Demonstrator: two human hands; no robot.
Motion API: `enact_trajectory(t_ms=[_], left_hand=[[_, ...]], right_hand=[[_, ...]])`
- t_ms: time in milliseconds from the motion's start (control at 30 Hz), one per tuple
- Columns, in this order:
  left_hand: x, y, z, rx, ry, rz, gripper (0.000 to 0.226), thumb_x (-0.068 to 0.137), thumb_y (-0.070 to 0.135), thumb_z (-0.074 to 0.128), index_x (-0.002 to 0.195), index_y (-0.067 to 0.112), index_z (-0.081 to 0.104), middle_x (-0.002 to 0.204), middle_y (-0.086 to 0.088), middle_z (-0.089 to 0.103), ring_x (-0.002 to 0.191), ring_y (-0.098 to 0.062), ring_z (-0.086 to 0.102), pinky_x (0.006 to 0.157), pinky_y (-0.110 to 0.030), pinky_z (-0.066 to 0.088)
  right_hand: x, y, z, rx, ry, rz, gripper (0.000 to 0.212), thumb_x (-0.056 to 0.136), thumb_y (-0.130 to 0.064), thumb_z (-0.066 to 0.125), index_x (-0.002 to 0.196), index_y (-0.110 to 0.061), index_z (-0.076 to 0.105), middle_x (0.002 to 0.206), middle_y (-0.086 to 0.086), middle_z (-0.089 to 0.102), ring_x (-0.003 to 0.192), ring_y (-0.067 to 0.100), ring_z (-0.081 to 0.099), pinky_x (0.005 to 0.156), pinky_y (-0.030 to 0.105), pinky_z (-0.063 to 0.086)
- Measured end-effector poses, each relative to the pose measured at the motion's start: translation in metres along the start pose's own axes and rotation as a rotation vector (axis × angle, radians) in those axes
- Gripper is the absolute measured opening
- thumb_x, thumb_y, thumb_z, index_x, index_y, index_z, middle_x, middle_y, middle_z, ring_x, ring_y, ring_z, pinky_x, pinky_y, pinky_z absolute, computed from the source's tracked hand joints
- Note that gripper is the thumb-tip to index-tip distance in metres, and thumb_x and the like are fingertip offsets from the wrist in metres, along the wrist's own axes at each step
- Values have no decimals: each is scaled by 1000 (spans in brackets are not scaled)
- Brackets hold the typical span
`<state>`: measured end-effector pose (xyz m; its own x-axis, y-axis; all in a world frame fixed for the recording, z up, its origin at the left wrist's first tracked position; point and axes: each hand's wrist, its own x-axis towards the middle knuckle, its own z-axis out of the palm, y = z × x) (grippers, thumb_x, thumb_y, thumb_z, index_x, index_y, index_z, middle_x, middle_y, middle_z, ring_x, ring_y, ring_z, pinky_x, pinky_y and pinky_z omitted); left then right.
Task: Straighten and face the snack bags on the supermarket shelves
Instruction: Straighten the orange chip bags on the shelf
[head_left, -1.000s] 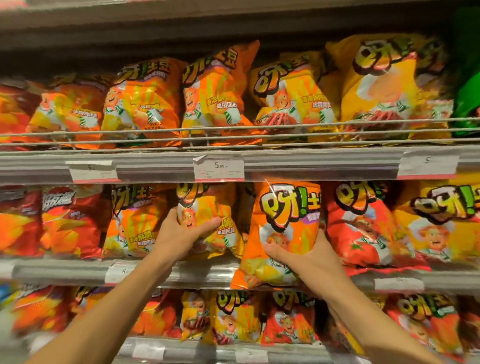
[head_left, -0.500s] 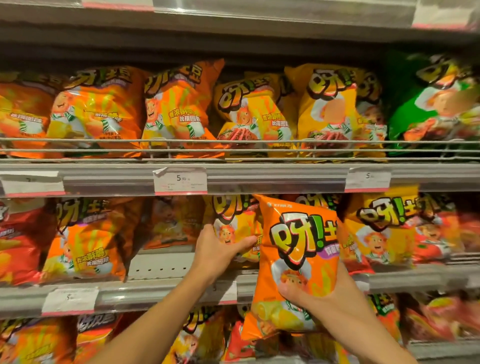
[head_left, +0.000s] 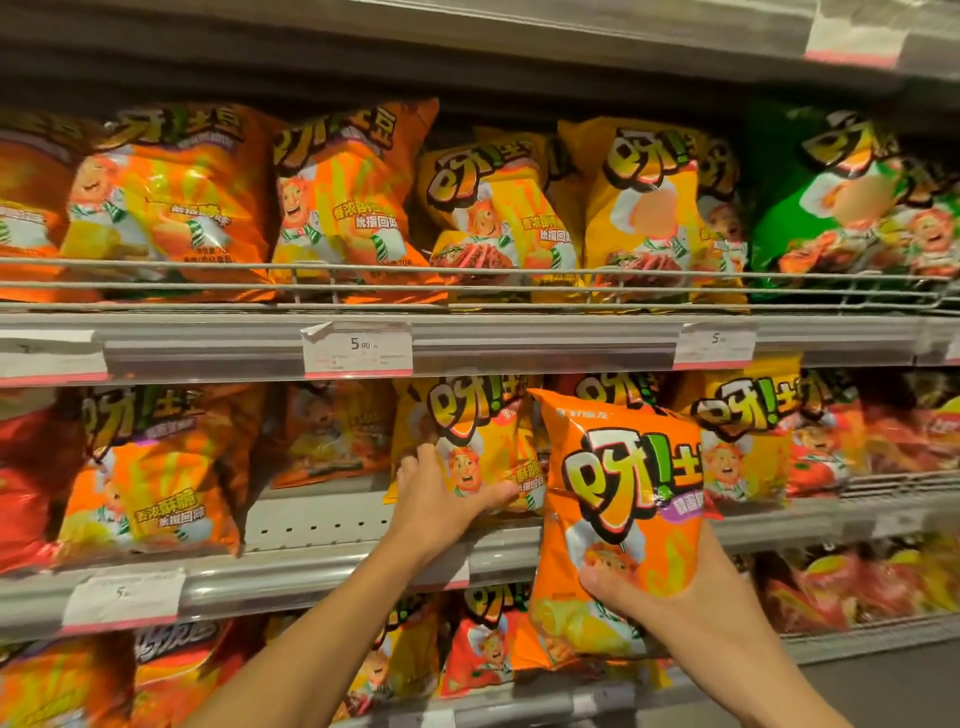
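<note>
I am partway through facing the middle shelf. My right hand grips an orange bag by its lower part, thumb across the front and fingers curled behind, holding it upright and off the shelf, in front of the row, its printed face toward me. My left hand reaches in farther and holds the lower left corner of a yellow bag that stands on the shelf just left of the orange one, thumb on its front, fingers wrapped around its edge. Left of that bag the shelf shows a bare gap.

Next, I judge, the orange bag needs a slot: I would steady or shift the yellow bag aside, then set the orange one upright at the front edge, label out. Both forearms stretch up and forward from the near bottom, wrists bent back slightly.
</note>
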<state>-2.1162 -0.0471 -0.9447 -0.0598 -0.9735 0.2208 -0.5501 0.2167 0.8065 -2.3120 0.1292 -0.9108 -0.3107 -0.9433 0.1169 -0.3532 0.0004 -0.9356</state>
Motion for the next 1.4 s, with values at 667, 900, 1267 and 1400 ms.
enact_trajectory(t_ms=[667, 900, 1267, 1400], left_hand=[[-100, -124, -121, 968, 165, 331, 61, 84, 49, 46, 115, 2, 70, 121, -21, 65, 114, -40, 64, 105, -55, 41], [-97, -117, -120, 914, 109, 250, 77, 59, 49, 86, 120, 4, 70, 120, -18, 68, 110, -36, 67, 94, -55, 53], [-101, -115, -118, 880, 136, 289, 71, 65, 36, 85, 124, 2, 65, 125, -19, 63, 119, -37, 61, 97, -54, 52], [-103, -111, -112, 877, 139, 268, 75, 75, 45, 76, 134, 2, 57, 134, -20, 55, 128, -38, 53, 103, -51, 48]], right_hand=[[85, -87, 220, -270, -132, 22, 94, 58, -70, 84, 125, -16, 45, 123, 4, 61, 113, 28, 61, 94, 42, 51], [97, -78, 268, -440, -4, 45, 95, 65, -81, 73, 127, -12, 52, 133, 12, 54, 124, 33, 56, 89, 38, 47], [98, -61, 269, -356, -129, 33, 104, 61, -81, 74, 133, -12, 45, 133, 8, 54, 121, 27, 55, 92, 41, 52], [90, -57, 264, -290, -166, 11, 112, 60, -80, 77, 139, -11, 38, 139, 11, 51, 128, 29, 52, 98, 47, 52]])
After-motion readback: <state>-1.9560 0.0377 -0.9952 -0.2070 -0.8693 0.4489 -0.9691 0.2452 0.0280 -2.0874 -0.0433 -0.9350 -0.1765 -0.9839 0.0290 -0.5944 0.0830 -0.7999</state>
